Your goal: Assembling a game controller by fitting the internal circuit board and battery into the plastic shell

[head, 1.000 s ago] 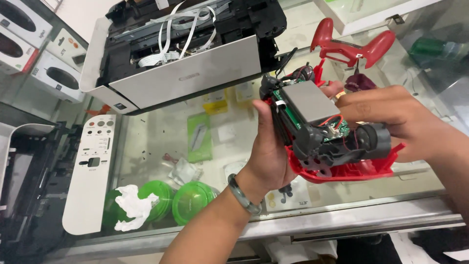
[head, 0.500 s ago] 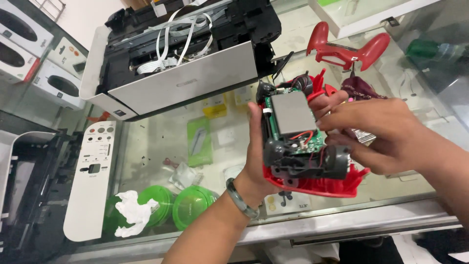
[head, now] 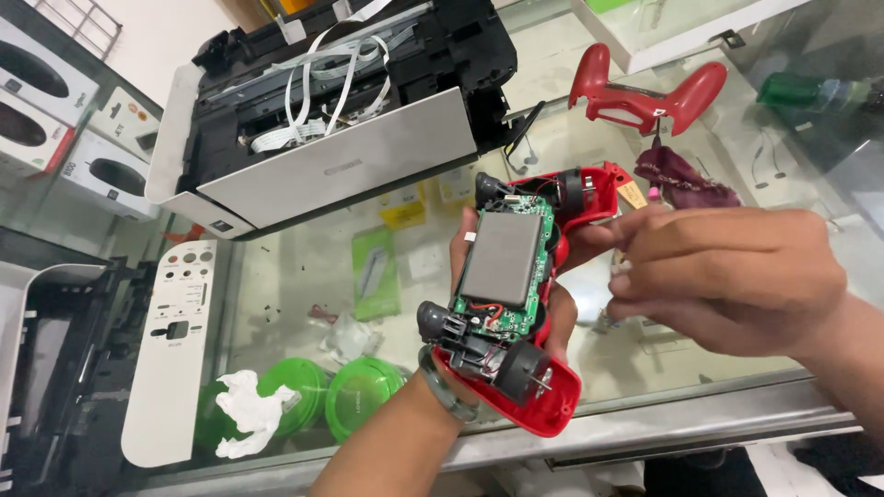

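Observation:
My left hand (head: 463, 250) grips an opened red game controller (head: 552, 405) from behind and holds it upright over the glass counter. A green circuit board (head: 516, 317) with a grey battery pack (head: 502, 258) faces me, and a black motor (head: 516, 368) sits at the lower end. My right hand (head: 727, 276) hovers just right of the controller with its fingers bunched together. Whether it pinches something small is hidden. A bracelet (head: 442, 391) is on my left wrist.
An opened white and black printer (head: 341, 166) with loose ribbon cables lies at the back. A white button panel (head: 175, 350), green lids (head: 364, 396) and crumpled tissue (head: 244, 410) lie at the left front. The red controller shell (head: 645, 92), a purple cloth (head: 686, 179) and a green bottle (head: 796, 90) are at the right.
My left hand has turned the controller more upright and shifted it left. My right hand has come off the controller and drawn back to the right.

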